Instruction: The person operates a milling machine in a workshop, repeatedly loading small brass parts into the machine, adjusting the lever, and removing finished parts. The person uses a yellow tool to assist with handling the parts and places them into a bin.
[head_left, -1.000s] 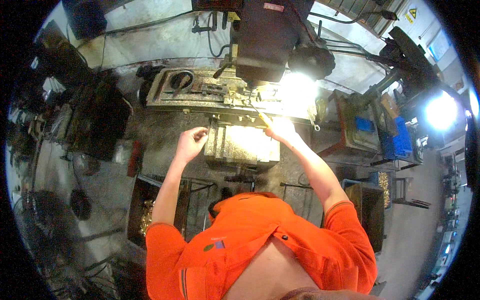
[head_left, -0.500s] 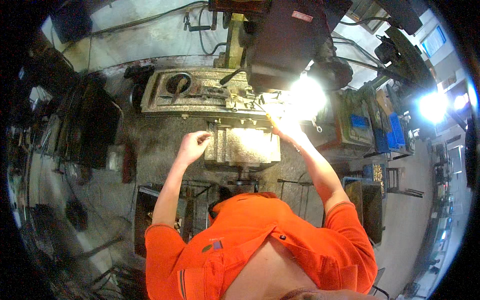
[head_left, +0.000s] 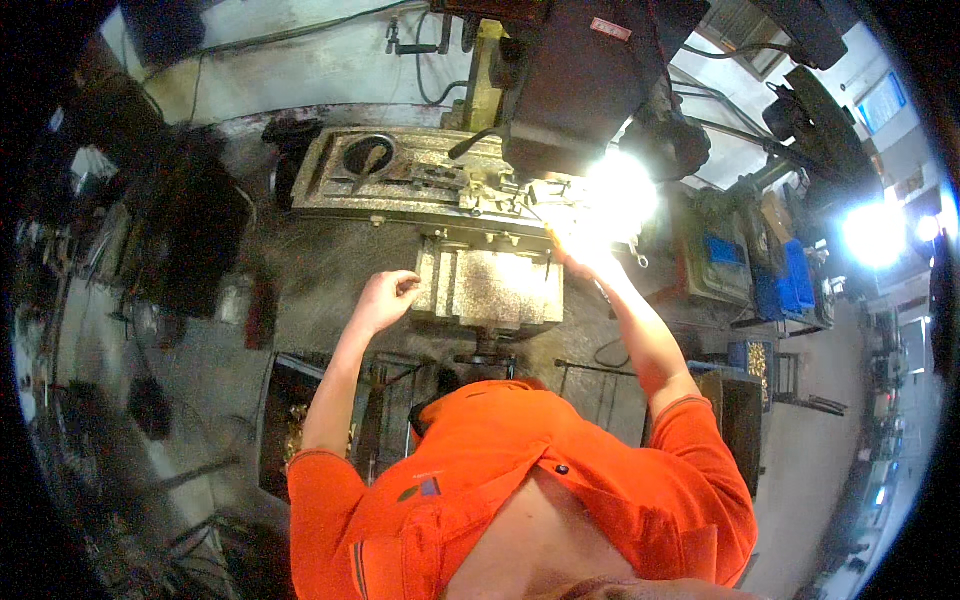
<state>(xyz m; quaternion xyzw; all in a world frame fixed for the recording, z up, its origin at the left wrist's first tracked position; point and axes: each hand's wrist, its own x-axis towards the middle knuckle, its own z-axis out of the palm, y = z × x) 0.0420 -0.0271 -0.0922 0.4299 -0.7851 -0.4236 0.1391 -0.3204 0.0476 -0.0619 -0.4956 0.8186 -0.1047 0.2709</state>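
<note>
R hand [head_left: 577,258] holds yel. tool [head_left: 552,235], slim, blurry w/ glare.

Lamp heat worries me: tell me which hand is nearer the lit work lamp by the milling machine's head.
Right. The right hand shows just below and left of the lit work lamp; the left hand is farther away, toward its lower left.

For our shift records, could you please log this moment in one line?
left hand: curled, beside ridged block, contents unclear; right hand: holding yellow handle near machine table; lamp: lit
</note>
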